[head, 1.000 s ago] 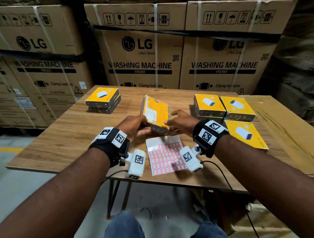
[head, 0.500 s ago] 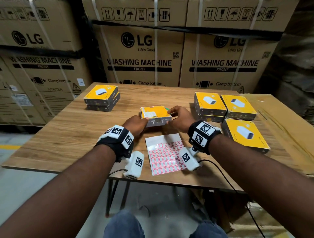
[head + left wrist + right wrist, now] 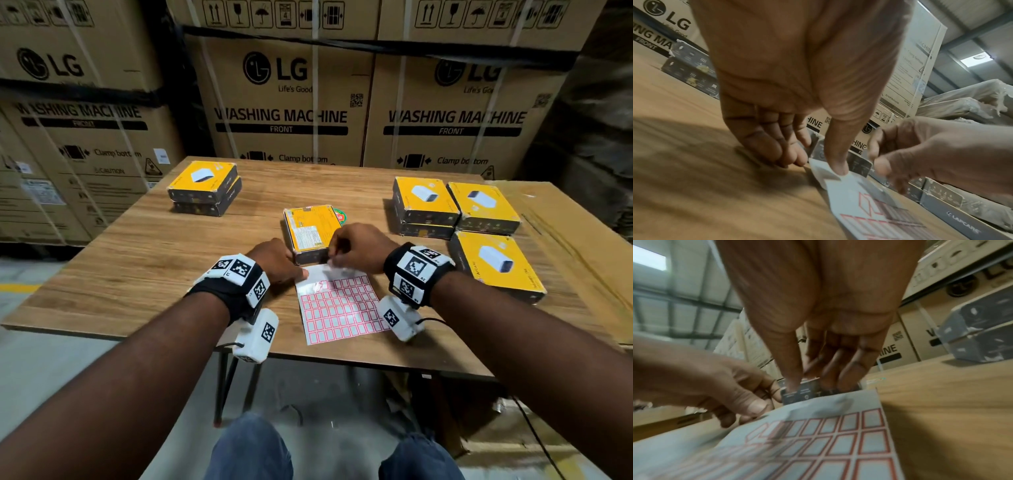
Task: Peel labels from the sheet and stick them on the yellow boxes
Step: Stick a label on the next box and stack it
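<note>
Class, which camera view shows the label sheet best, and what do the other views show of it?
The head view: the whole label sheet lies on the table, grid visible, far corners under both hands. The right wrist view shows its red-bordered labels large but cut off and blurred. The left wrist view shows only the near corner under the left hand's thumb.

The label sheet (image 3: 337,310) lies flat on the table (image 3: 144,246) at its near edge, centred. Directly behind it, touching its far edge, lies one box (image 3: 310,229). A stack of two boxes (image 3: 205,188) stands at the far left. At the right, another stack (image 3: 423,205) has a single box (image 3: 483,207) just beside it and another box (image 3: 496,265) in front. Large cartons (image 3: 284,99) stand behind the table.
</note>
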